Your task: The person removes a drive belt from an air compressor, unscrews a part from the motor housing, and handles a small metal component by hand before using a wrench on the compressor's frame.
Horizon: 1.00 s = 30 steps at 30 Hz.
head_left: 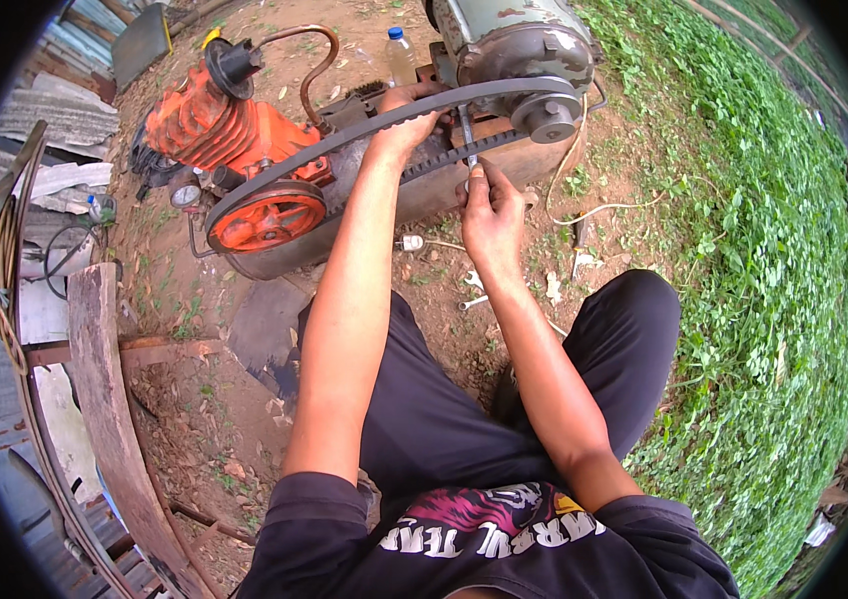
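A black drive belt (354, 137) loops between the orange pulley (266, 218) of an air compressor and the small metal pulley (551, 118) on a grey electric motor (522, 52). My left hand (409, 122) reaches inside the loop near the motor's mount; the upper run of the belt crosses it and hides the fingers. In front of the motor, my right hand (492, 208) is closed on the lower end of a slim metal wrench (467, 130). The tool stands nearly upright, its far end by the motor base.
The orange compressor head (199, 125) sits left on the long tank (344, 228), beside a pressure gauge (185, 192). A blue-capped bottle (400, 58) stands behind. A spanner (473, 291), a white plug (410, 243) and a cable (611, 208) lie on the dirt. A wooden plank (104, 399) is at left.
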Each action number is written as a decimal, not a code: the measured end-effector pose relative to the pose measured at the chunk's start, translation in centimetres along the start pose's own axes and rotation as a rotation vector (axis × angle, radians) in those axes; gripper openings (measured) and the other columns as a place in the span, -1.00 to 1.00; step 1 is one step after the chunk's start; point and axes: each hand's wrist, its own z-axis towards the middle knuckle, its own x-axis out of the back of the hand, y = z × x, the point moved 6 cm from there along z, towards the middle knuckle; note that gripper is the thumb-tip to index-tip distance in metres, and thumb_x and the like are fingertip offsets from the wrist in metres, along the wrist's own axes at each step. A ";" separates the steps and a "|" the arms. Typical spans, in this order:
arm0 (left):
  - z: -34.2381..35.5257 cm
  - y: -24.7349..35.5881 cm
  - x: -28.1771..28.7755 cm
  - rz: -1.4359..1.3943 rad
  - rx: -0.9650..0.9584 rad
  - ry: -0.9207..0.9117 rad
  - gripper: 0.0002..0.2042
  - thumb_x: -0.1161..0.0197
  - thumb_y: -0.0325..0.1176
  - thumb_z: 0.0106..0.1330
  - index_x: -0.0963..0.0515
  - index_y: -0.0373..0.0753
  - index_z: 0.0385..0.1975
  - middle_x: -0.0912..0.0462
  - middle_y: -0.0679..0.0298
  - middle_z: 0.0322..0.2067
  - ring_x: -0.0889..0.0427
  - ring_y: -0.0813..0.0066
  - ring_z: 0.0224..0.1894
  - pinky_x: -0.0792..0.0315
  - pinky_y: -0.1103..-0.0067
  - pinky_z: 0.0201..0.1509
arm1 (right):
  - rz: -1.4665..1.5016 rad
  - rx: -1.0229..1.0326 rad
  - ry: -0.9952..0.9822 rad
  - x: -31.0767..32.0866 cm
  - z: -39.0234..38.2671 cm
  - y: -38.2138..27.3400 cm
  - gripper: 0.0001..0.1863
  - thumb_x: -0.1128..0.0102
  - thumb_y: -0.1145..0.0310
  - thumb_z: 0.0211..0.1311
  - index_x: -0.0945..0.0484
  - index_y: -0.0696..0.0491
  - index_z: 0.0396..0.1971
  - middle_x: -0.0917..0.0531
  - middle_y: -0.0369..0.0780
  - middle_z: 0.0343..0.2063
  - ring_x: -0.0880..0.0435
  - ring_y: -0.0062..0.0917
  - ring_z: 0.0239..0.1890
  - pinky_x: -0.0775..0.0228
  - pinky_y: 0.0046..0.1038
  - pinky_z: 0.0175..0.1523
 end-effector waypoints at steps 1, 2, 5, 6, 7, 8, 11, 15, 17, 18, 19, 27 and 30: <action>0.0 -0.3 -0.1 -0.037 0.019 0.004 -0.87 -0.23 -0.42 0.25 -0.64 -0.30 -0.27 -0.69 0.29 -0.47 -0.67 0.59 -0.46 -0.48 0.67 -0.46 | -0.031 0.022 0.016 0.0 0.1 0.2 -0.70 0.06 0.37 0.38 -0.50 0.32 -0.16 -0.50 -0.28 -0.69 -0.43 -0.67 -0.63 -0.28 -0.53 -0.50; 0.0 -0.6 -0.2 -0.074 0.037 0.008 -0.86 -0.23 -0.42 0.25 -0.63 -0.30 -0.26 -0.69 0.29 -0.47 -0.67 0.59 -0.46 -0.48 0.67 -0.47 | -0.063 0.044 0.033 0.0 0.1 0.2 -0.70 0.05 0.37 0.37 -0.51 0.32 -0.17 -0.50 -0.28 -0.70 -0.43 -0.67 -0.63 -0.28 -0.53 -0.51; -0.4 -0.6 -0.4 -0.195 0.039 -0.002 -0.82 -0.19 -0.39 0.28 -0.61 -0.36 -0.24 -0.69 0.23 -0.41 -0.67 0.56 -0.42 -0.46 0.67 -0.46 | -0.040 0.035 0.059 -0.3 -0.5 -0.5 -0.70 0.04 0.36 0.37 -0.52 0.32 -0.20 -0.50 -0.28 -0.70 -0.43 -0.68 -0.65 -0.28 -0.51 -0.53; -0.4 -0.6 -0.4 -0.242 0.033 -0.007 -0.80 -0.19 -0.37 0.28 -0.61 -0.37 -0.24 -0.69 0.22 -0.40 -0.67 0.56 -0.41 -0.46 0.67 -0.45 | -0.023 0.019 0.022 -0.6 -0.9 -0.2 -0.71 0.04 0.35 0.37 -0.52 0.31 -0.21 -0.50 -0.29 -0.70 -0.42 -0.68 -0.65 -0.27 -0.51 -0.54; -0.4 -0.7 -0.2 -0.255 0.057 0.003 -0.77 -0.20 -0.32 0.28 -0.61 -0.38 -0.24 -0.68 0.20 -0.40 -0.67 0.53 -0.39 -0.47 0.64 -0.42 | -0.006 0.003 -0.015 -0.9 -1.3 0.2 -0.72 0.04 0.35 0.38 -0.52 0.30 -0.23 -0.51 -0.29 -0.69 -0.41 -0.68 -0.66 -0.27 -0.51 -0.55; -0.3 -0.8 0.0 -0.268 0.081 0.014 -0.74 -0.21 -0.28 0.27 -0.60 -0.39 -0.24 -0.68 0.17 -0.39 -0.67 0.49 -0.37 -0.48 0.61 -0.38 | 0.011 -0.014 -0.051 -1.1 -1.6 0.5 -0.72 0.05 0.35 0.38 -0.52 0.29 -0.24 -0.51 -0.30 -0.69 -0.40 -0.68 -0.67 -0.26 -0.51 -0.56; -0.3 -0.1 1.4 0.100 0.020 0.166 -0.63 -0.23 -0.16 0.24 -0.59 -0.41 -0.23 -0.68 0.10 -0.39 -0.67 0.38 -0.32 -0.50 0.52 -0.26 | 0.133 -0.115 -0.075 -0.1 -1.9 3.4 -0.76 0.07 0.32 0.42 -0.45 0.20 -0.23 -0.43 -0.38 -0.63 -0.34 -0.75 -0.63 -0.18 -0.63 -0.55; -0.3 0.8 0.9 0.249 -0.034 0.155 -0.58 -0.26 -0.11 0.21 -0.58 -0.44 -0.22 -0.67 0.02 -0.36 -0.66 0.25 -0.26 -0.48 0.45 -0.13 | 0.123 -0.140 0.028 0.9 -2.6 8.3 -0.71 0.03 0.18 0.42 -0.36 0.10 -0.38 -0.38 -0.39 -0.61 -0.24 -0.76 -0.63 -0.07 -0.64 -0.57; -0.5 1.0 0.4 0.279 -0.062 0.169 -0.58 -0.26 -0.11 0.21 -0.57 -0.43 -0.22 -0.67 0.02 -0.35 -0.67 0.27 -0.25 -0.48 0.46 -0.14 | 0.232 -0.192 0.111 0.7 -2.2 8.4 -0.64 0.04 0.09 0.41 -0.38 0.10 -0.40 -0.40 -0.38 -0.60 -0.27 -0.72 -0.62 -0.11 -0.60 -0.54; -0.5 0.8 0.4 0.299 -0.073 0.182 -0.58 -0.27 -0.11 0.20 -0.57 -0.43 -0.22 -0.68 0.01 -0.35 -0.67 0.28 -0.25 -0.48 0.47 -0.15 | 0.372 -0.189 0.150 0.3 -1.3 7.8 -0.61 0.04 0.05 0.40 -0.41 0.11 -0.41 -0.42 -0.36 -0.59 -0.30 -0.69 -0.59 -0.14 -0.58 -0.51; -0.4 0.6 0.5 0.302 -0.066 0.176 -0.60 -0.26 -0.13 0.21 -0.56 -0.42 -0.22 -0.67 0.02 -0.35 -0.67 0.27 -0.25 -0.48 0.47 -0.15 | 0.511 -0.191 0.191 0.1 -0.4 7.2 -0.57 0.04 0.01 0.39 -0.44 0.12 -0.42 -0.44 -0.35 -0.58 -0.34 -0.67 -0.57 -0.18 -0.57 -0.48; -0.6 -0.2 0.5 0.231 -0.096 0.062 -0.65 -0.27 -0.15 0.18 -0.57 -0.37 -0.27 -0.68 0.06 -0.39 -0.67 0.29 -0.26 -0.48 0.47 -0.17 | 0.808 -0.323 -0.009 -2.1 6.4 4.5 -0.59 0.31 0.13 0.47 -0.41 0.12 -0.03 -0.58 -0.20 -0.12 -0.57 -0.46 -0.15 -0.38 -0.39 -0.19; -1.1 0.7 0.3 0.246 -0.128 0.054 -0.66 -0.27 -0.17 0.17 -0.57 -0.37 -0.27 -0.67 0.04 -0.38 -0.67 0.25 -0.25 -0.48 0.44 -0.17 | 0.904 -0.291 -0.068 -2.1 6.6 5.1 -0.60 0.33 0.15 0.48 -0.38 0.12 0.00 -0.59 -0.16 -0.06 -0.57 -0.39 -0.05 -0.39 -0.27 -0.02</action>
